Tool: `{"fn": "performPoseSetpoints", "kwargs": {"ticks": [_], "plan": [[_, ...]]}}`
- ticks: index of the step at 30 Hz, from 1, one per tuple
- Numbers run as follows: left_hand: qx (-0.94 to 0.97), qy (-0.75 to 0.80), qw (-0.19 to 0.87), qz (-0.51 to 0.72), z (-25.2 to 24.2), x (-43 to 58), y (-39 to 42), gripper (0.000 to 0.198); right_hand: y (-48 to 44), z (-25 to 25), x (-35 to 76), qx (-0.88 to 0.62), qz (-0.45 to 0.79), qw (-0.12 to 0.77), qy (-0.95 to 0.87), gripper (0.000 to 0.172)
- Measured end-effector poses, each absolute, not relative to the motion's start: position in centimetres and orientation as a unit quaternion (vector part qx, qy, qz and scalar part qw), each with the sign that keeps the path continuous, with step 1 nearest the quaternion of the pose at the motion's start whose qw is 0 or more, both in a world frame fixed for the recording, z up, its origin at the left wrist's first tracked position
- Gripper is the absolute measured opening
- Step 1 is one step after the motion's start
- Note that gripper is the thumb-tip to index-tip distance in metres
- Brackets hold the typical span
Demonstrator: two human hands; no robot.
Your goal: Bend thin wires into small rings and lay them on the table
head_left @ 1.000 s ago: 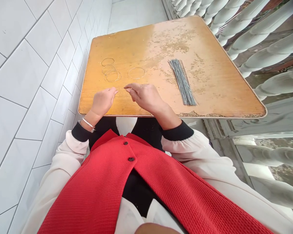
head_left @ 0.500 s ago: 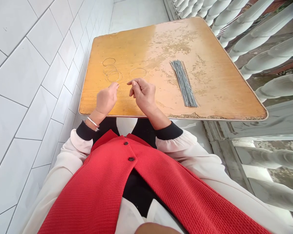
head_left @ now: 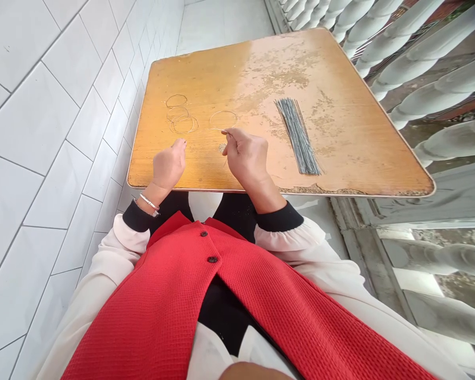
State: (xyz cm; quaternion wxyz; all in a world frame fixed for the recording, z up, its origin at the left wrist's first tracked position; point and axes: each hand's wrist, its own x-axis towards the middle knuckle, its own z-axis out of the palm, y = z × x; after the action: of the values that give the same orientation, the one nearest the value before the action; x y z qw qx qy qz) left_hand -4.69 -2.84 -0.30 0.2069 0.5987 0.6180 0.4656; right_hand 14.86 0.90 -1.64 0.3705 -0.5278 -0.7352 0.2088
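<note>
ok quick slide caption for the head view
Right hand pinches a thin wire near wire rings on a wooden table

No readable text, labels or numbers anywhere.

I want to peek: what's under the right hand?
A thin wire sticks out from the right hand over the table. The hand covers the rest.

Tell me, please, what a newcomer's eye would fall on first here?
A red vest fills the foreground below a worn wooden table. There the right hand pinches a thin wire near the left hand; wire rings lie beyond, a bundle of grey wires to the right.
</note>
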Motion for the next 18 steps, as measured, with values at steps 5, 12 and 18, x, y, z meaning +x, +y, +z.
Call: {"fn": "performPoseSetpoints", "kwargs": {"ticks": [5,12,18], "plan": [[0.590,0.612,0.178,0.496,-0.4,-3.8,-2.4,0.016,0.4,-2.4,12.8,-0.538,0.215,0.456,-0.676,0.050],[0.641,0.603,0.115,0.461,-1.2,-4.8,-2.0,0.026,1.5,-4.0,12.4,-0.485,0.295,0.526,-0.633,0.050],[0.593,0.618,0.217,0.468,-1.1,-4.7,-2.0,0.031,2.0,-4.5,11.9,-0.397,0.483,0.571,-0.532,0.045]]}}
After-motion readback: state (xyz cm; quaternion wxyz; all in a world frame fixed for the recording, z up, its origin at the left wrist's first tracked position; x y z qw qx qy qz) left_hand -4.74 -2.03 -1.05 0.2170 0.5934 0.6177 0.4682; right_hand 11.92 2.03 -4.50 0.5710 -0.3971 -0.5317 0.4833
